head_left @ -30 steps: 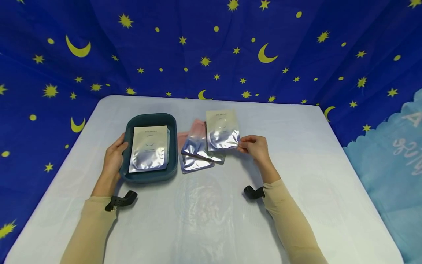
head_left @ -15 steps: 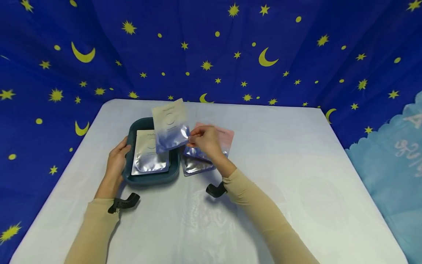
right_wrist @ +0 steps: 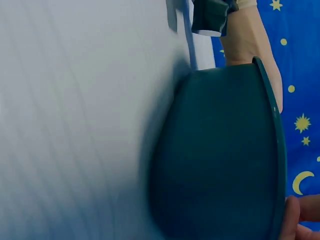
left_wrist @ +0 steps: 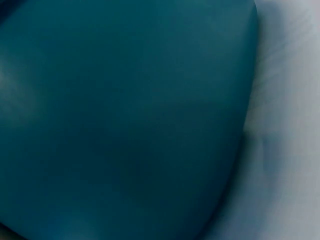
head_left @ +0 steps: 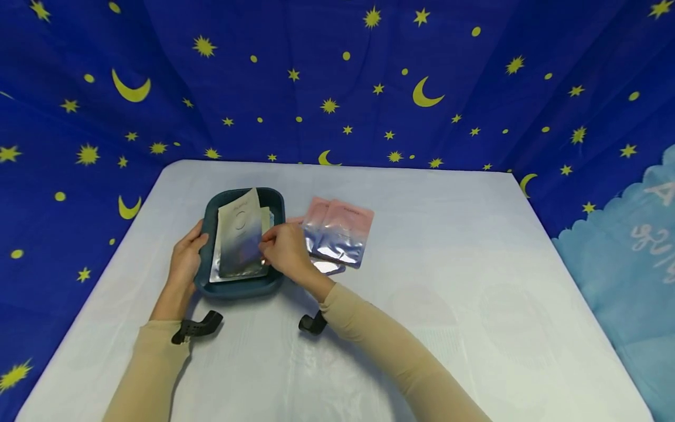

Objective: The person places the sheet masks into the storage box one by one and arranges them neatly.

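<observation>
My left hand (head_left: 186,258) grips the left side of a dark teal plastic basin (head_left: 239,291), thumb at the rim. The basin's outer wall (left_wrist: 125,120) fills most of the left wrist view. Over the basin's right side, my right hand (head_left: 287,252) pinches the lower right edge of a cream-to-silver foil face mask packet (head_left: 241,234). This packet is slightly bent and lies over another pale packet (head_left: 215,272) in the basin. In the right wrist view, my right fingers (right_wrist: 290,220) show at the basin's rim, and my left wrist is beyond it.
Several pink-to-blue foil packets (head_left: 345,234) lie overlapping on the white table (head_left: 448,264), just right of the basin. A dark blue curtain (head_left: 337,82) with yellow moons and stars hangs behind the table. Black wrist cameras (head_left: 199,327) sit on both forearms.
My right hand has carried the cream packet left from over the pink packets and lowered it into the basin, uncovering the pink packets. My left hand keeps its grip on the basin.
</observation>
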A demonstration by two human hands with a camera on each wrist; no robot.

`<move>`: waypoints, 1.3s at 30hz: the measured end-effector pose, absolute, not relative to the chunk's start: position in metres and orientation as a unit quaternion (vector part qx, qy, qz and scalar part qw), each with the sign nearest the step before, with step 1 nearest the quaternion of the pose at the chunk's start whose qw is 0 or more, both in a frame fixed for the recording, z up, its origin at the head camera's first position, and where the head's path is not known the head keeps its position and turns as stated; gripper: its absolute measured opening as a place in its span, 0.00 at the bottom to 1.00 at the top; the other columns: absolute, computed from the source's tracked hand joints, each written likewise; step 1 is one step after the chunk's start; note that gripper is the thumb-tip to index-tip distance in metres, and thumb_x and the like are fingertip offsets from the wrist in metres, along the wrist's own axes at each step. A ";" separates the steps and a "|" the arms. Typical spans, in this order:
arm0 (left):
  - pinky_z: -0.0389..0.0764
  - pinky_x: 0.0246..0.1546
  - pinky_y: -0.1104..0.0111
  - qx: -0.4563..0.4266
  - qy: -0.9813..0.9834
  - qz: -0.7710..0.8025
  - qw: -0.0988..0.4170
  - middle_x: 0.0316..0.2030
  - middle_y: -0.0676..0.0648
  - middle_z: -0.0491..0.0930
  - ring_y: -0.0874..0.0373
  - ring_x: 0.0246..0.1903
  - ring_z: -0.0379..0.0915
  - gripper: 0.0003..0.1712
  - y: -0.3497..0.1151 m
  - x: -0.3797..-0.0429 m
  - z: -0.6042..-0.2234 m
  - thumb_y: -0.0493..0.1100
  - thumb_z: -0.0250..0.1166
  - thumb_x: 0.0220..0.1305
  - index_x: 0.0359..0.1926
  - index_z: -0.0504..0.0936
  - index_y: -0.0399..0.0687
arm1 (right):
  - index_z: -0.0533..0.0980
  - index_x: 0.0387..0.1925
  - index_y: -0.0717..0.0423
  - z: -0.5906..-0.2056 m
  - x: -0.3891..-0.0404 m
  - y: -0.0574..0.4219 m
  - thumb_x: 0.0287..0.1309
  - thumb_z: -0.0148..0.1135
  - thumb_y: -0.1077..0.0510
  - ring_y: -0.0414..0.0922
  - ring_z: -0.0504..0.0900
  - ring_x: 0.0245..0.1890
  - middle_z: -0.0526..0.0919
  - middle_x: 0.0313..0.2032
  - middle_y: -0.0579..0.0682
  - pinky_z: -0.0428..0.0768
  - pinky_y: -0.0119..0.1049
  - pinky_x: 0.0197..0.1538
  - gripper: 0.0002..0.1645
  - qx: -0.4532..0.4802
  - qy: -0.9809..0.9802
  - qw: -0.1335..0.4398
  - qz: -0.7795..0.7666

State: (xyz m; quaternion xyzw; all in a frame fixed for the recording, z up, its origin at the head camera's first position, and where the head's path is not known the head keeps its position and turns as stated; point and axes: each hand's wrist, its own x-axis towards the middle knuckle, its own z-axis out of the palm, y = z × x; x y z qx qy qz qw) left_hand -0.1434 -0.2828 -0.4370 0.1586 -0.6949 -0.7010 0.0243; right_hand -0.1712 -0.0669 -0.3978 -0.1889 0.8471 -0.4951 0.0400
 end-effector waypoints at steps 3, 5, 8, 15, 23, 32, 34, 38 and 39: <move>0.40 0.76 0.68 0.158 -0.694 -0.702 0.025 0.77 0.48 0.41 0.58 0.76 0.33 0.32 -0.283 -0.143 -0.437 0.42 0.43 0.77 0.76 0.45 0.45 | 0.86 0.36 0.63 -0.396 -0.172 -0.059 0.57 0.66 0.63 0.35 0.84 0.21 0.88 0.25 0.49 0.76 0.20 0.27 0.07 -0.215 0.874 0.022 -0.436; 0.39 0.76 0.66 0.155 -0.690 -0.707 0.023 0.77 0.48 0.40 0.57 0.76 0.33 0.32 -0.284 -0.143 -0.437 0.41 0.43 0.77 0.76 0.45 0.44 | 0.86 0.37 0.63 -0.395 -0.175 -0.048 0.58 0.67 0.63 0.36 0.85 0.22 0.89 0.27 0.50 0.77 0.21 0.27 0.08 -0.214 0.873 0.026 -0.438; 0.40 0.77 0.64 0.158 -0.688 -0.708 0.016 0.77 0.48 0.39 0.57 0.76 0.32 0.32 -0.284 -0.144 -0.437 0.42 0.43 0.77 0.76 0.44 0.47 | 0.85 0.38 0.64 -0.394 -0.182 -0.024 0.57 0.67 0.63 0.40 0.86 0.23 0.89 0.30 0.53 0.78 0.24 0.27 0.08 -0.188 0.877 0.015 -0.441; 0.39 0.77 0.63 0.154 -0.695 -0.702 0.013 0.77 0.49 0.39 0.57 0.76 0.31 0.31 -0.284 -0.145 -0.436 0.42 0.42 0.78 0.76 0.44 0.48 | 0.84 0.35 0.62 -0.405 -0.195 0.058 0.55 0.69 0.60 0.46 0.87 0.22 0.88 0.30 0.56 0.82 0.32 0.30 0.09 -0.087 0.904 -0.006 -0.418; 0.40 0.77 0.64 0.154 -0.695 -0.702 0.020 0.77 0.48 0.40 0.57 0.76 0.32 0.32 -0.283 -0.143 -0.435 0.43 0.43 0.77 0.76 0.45 0.46 | 0.80 0.32 0.60 -0.428 -0.192 0.107 0.55 0.70 0.54 0.42 0.84 0.18 0.86 0.26 0.53 0.77 0.30 0.26 0.12 -0.014 0.923 0.092 -0.373; 0.36 0.77 0.61 0.138 -0.699 -0.701 0.029 0.77 0.47 0.40 0.54 0.77 0.30 0.32 -0.283 -0.141 -0.437 0.45 0.43 0.78 0.76 0.45 0.45 | 0.79 0.32 0.61 -0.443 -0.194 0.106 0.42 0.78 0.57 0.39 0.82 0.18 0.86 0.23 0.51 0.80 0.31 0.30 0.18 0.027 0.905 0.096 -0.413; 0.36 0.77 0.62 0.138 -0.697 -0.703 0.028 0.77 0.47 0.40 0.55 0.77 0.30 0.32 -0.284 -0.142 -0.437 0.45 0.43 0.78 0.76 0.44 0.45 | 0.79 0.31 0.60 -0.445 -0.195 0.104 0.40 0.80 0.57 0.40 0.82 0.20 0.85 0.22 0.50 0.79 0.32 0.32 0.18 0.034 0.910 0.092 -0.404; 0.37 0.77 0.63 0.146 -0.696 -0.703 0.026 0.77 0.47 0.40 0.56 0.77 0.31 0.32 -0.284 -0.143 -0.438 0.44 0.43 0.78 0.76 0.45 0.45 | 0.80 0.31 0.60 -0.446 -0.198 0.103 0.37 0.80 0.59 0.42 0.82 0.23 0.85 0.22 0.50 0.78 0.33 0.32 0.18 0.046 0.908 0.085 -0.409; 0.38 0.77 0.64 0.147 -0.695 -0.703 0.025 0.77 0.48 0.40 0.57 0.77 0.31 0.32 -0.284 -0.143 -0.438 0.43 0.43 0.77 0.76 0.45 0.46 | 0.80 0.31 0.61 -0.446 -0.198 0.103 0.38 0.79 0.61 0.42 0.83 0.23 0.86 0.22 0.51 0.79 0.32 0.31 0.18 0.052 0.902 0.085 -0.420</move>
